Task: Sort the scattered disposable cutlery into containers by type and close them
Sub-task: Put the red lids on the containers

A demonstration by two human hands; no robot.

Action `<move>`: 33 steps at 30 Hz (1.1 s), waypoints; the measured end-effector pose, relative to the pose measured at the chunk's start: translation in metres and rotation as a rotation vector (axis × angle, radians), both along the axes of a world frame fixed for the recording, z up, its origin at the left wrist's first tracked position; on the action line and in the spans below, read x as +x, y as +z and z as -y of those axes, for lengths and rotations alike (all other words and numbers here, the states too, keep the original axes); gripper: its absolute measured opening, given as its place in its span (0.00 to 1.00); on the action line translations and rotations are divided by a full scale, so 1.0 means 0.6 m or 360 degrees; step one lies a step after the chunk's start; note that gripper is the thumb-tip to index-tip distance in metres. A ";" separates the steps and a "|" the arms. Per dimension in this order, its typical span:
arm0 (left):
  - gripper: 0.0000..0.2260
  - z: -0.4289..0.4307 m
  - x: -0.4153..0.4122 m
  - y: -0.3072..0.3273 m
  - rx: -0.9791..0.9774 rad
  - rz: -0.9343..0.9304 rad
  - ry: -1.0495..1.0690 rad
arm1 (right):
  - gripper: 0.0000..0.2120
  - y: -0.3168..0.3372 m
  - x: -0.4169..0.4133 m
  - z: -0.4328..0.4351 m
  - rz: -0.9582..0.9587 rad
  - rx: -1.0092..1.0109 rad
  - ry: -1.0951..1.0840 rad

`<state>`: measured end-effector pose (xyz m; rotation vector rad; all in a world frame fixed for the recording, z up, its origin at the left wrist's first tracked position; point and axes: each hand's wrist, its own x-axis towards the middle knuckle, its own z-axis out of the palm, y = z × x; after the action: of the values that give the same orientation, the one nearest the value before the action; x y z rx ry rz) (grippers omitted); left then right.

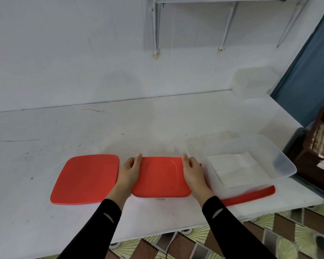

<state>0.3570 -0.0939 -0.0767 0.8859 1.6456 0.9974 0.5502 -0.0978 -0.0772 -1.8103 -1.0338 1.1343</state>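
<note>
This is looking like a plain room in a home, perhaps a utility or back room, rather than a shop or lab. A scuffed white tabletop point(120, 128) is standing against a bare, marked white wall point(64, 53), where thin metal shelf brackets point(156, 25) are hanging. Patterned floor tiles point(288, 230) in brown and green are showing below the edge. A household plastic tub point(286, 165) and a red lid point(161, 176) are sitting on top, and dark wooden furniture point(318, 146) is standing beside a blue panel point(310, 71).

Patterned floor point(297, 234), dark brown box point(307, 159)
</note>
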 end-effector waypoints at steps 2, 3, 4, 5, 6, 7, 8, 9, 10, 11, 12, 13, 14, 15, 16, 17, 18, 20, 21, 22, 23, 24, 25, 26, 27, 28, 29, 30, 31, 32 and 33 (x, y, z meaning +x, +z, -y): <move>0.18 0.000 0.001 -0.001 -0.0018 0.0024 0.0025 | 0.20 -0.002 -0.001 -0.001 0.0084 0.0066 -0.0024; 0.18 0.000 0.001 -0.001 -0.0030 0.0059 0.0046 | 0.20 -0.001 -0.001 -0.004 0.0123 0.0073 -0.0021; 0.18 0.001 0.001 0.000 -0.0037 0.0083 0.0063 | 0.20 -0.002 -0.001 -0.007 0.0154 0.0084 -0.0021; 0.17 0.001 0.002 0.001 -0.0040 0.0086 0.0073 | 0.19 -0.001 -0.001 -0.010 0.0192 0.0102 -0.0014; 0.17 0.001 0.002 0.001 -0.0036 0.0047 0.0068 | 0.19 0.002 -0.002 -0.012 0.0240 0.0128 0.0008; 0.16 0.000 0.002 0.001 -0.0018 -0.0047 0.0051 | 0.17 0.005 -0.004 -0.015 0.0294 0.0158 0.0047; 0.14 -0.001 0.001 -0.001 0.0036 -0.0181 0.0025 | 0.15 0.007 -0.007 -0.017 0.0354 0.0210 0.0099; 0.12 -0.005 0.001 -0.002 0.0133 -0.0346 -0.0008 | 0.12 0.013 -0.009 -0.020 0.0397 0.0287 0.0150; 0.10 -0.010 -0.002 -0.004 0.0259 -0.0518 -0.0053 | 0.11 0.022 -0.011 -0.022 0.0413 0.0386 0.0199; 0.08 -0.015 -0.002 -0.002 0.0393 -0.0697 -0.0122 | 0.12 0.037 -0.010 -0.023 0.0392 0.0489 0.0233; 0.09 -0.021 0.004 0.004 0.0523 -0.0874 -0.0204 | 0.12 0.059 -0.002 -0.024 0.0347 0.0601 0.0261; 0.11 -0.027 0.014 0.011 0.0638 -0.1019 -0.0273 | 0.12 0.082 0.009 -0.025 0.0311 0.0707 0.0283; 0.12 -0.035 0.034 0.023 0.0733 -0.1102 -0.0322 | 0.12 0.107 0.030 -0.025 0.0311 0.0821 0.0293; 0.11 -0.041 0.055 0.035 0.0804 -0.1116 -0.0383 | 0.12 0.128 0.056 -0.024 0.0361 0.0915 0.0283; 0.10 -0.049 0.082 0.046 0.0848 -0.1092 -0.0490 | 0.13 0.146 0.091 -0.023 0.0435 0.0988 0.0233; 0.09 -0.057 0.108 0.052 0.0846 -0.1071 -0.0656 | 0.14 0.158 0.128 -0.023 0.0521 0.1018 0.0143; 0.08 -0.066 0.137 0.056 0.0787 -0.1095 -0.0864 | 0.16 0.165 0.173 -0.023 0.0635 0.0985 0.0029; 0.09 -0.083 0.185 0.056 0.0562 -0.1294 -0.1232 | 0.20 0.166 0.259 -0.019 0.0910 0.0710 -0.0150; 0.10 -0.090 0.205 0.056 0.0455 -0.1411 -0.1334 | 0.21 0.164 0.294 -0.015 0.0983 0.0517 -0.0168; 0.10 -0.095 0.224 0.055 0.0362 -0.1530 -0.1390 | 0.23 0.164 0.325 -0.009 0.0953 0.0330 -0.0142; 0.11 -0.100 0.245 0.057 0.0297 -0.1649 -0.1421 | 0.23 0.161 0.352 -0.006 0.0869 0.0151 -0.0089; 0.11 -0.103 0.264 0.056 0.0246 -0.1751 -0.1438 | 0.23 0.157 0.374 -0.005 0.0809 -0.0024 -0.0010; 0.10 -0.104 0.275 0.055 0.0206 -0.1825 -0.1447 | 0.22 0.149 0.388 -0.005 0.0802 -0.0164 0.0088; 0.10 -0.104 0.282 0.052 0.0181 -0.1867 -0.1448 | 0.20 0.140 0.399 -0.006 0.0836 -0.0224 0.0173; 0.10 -0.104 0.289 0.049 0.0162 -0.1887 -0.1451 | 0.17 0.132 0.412 -0.008 0.0896 -0.0198 0.0217; 0.11 -0.104 0.289 0.044 0.0140 -0.1843 -0.1440 | 0.14 0.126 0.419 -0.008 0.0941 -0.0123 0.0221; 0.10 -0.105 0.290 0.042 0.0104 -0.1736 -0.1417 | 0.12 0.122 0.428 -0.008 0.0950 -0.0025 0.0199; 0.08 -0.106 0.285 0.041 0.0083 -0.1597 -0.1378 | 0.11 0.123 0.432 -0.006 0.0945 0.0066 0.0174; 0.06 -0.110 0.283 0.044 0.0097 -0.1485 -0.1323 | 0.12 0.127 0.438 -0.005 0.0947 0.0138 0.0152; 0.05 -0.118 0.278 0.051 0.0162 -0.1414 -0.1239 | 0.12 0.132 0.443 -0.005 0.0959 0.0198 0.0137; 0.04 -0.127 0.274 0.062 0.0256 -0.1369 -0.1127 | 0.12 0.137 0.448 -0.008 0.0971 0.0261 0.0129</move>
<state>0.5216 -0.0174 -0.0398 2.0182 1.6867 0.2344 0.8188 -0.0931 0.0050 -2.0392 -1.5052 0.5141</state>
